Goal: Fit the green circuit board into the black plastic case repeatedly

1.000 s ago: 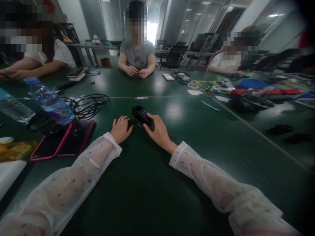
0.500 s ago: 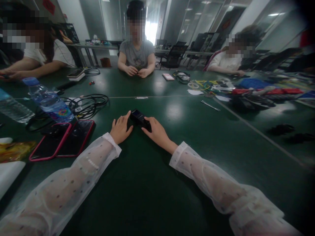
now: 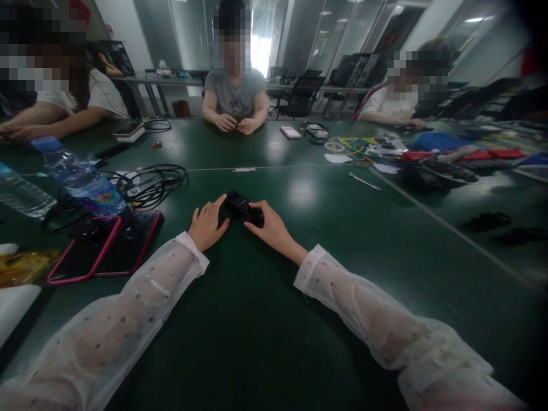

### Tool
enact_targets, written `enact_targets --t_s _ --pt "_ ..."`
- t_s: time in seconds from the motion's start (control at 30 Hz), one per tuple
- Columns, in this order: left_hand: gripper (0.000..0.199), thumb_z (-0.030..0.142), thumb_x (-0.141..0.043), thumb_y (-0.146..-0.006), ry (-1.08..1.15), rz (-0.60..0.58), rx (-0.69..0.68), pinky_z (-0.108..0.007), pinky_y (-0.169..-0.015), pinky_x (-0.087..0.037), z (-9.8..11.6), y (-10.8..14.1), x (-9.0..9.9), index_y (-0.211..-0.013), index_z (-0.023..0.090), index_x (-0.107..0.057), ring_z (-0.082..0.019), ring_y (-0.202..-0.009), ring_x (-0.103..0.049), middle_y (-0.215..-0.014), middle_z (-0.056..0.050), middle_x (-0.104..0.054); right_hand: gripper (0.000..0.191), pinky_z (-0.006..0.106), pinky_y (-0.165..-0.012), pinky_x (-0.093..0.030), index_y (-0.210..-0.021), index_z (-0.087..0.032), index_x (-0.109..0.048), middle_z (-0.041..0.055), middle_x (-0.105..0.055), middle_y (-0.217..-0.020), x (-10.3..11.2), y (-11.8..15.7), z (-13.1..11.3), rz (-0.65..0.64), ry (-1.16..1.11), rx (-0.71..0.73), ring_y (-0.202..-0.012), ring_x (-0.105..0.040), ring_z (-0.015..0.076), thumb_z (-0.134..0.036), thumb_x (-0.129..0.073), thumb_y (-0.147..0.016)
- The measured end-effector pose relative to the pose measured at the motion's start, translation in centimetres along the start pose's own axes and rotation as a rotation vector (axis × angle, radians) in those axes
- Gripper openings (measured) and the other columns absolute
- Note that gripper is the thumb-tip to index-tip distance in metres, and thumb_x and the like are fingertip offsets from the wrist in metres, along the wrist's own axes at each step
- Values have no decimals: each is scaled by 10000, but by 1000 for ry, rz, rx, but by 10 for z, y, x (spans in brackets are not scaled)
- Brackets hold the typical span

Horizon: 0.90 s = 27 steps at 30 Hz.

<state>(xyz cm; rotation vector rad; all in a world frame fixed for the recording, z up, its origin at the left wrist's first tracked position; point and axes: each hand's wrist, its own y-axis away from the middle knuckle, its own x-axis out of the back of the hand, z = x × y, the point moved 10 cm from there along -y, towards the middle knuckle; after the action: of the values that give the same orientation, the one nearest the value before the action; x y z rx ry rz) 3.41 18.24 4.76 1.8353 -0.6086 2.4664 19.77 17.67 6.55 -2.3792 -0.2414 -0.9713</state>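
Observation:
A small black device (image 3: 238, 204) with a little screen lies on the dark green table (image 3: 257, 319), between my two hands. My right hand (image 3: 272, 229) grips its right end between thumb and fingers. Beside its left end is my left hand (image 3: 207, 225), with thumb and fingers apart; the index fingertip reaches the device's edge, and whether it touches cannot be made out. Sheer white dotted sleeves cover both forearms.
Two phones with red edges (image 3: 128, 242), a blue-capped bottle (image 3: 83, 180) and coiled black cables (image 3: 158, 182) are at left. A wrench (image 3: 363, 181) and a tool pile (image 3: 445, 157) lie right. Three people sit around the table.
The view has shifted slightly. The device's right end looks a little turned in my right hand; my left hand keeps its place beside it.

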Motion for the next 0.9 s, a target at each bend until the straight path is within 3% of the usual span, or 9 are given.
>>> enact_targets --t_s 0.5,0.9 --pt "644 352 -466 -929 21 6 -13 -556 -1075 -335 0 -1 0 -1504 228 -203 -307 -1314 -446 -1444 -122 -476 444 460 -842 -518 -1234 -222 -489 113 -616 -1175 -2 2 -8 -16 200 30 -1039 -614 284 -366 -644 -844" --pt "658 352 -472 -930 17 19 -21 -565 -1064 -345 -2 -2 -1 -1509 221 -189 -311 -1310 -453 -1428 -134 -492 443 456 -841 -512 -1245 -205 -482 124 -616 -1172 -4 1 -10 -24 236 33 -1039 -611 292 -365 -622 -856"
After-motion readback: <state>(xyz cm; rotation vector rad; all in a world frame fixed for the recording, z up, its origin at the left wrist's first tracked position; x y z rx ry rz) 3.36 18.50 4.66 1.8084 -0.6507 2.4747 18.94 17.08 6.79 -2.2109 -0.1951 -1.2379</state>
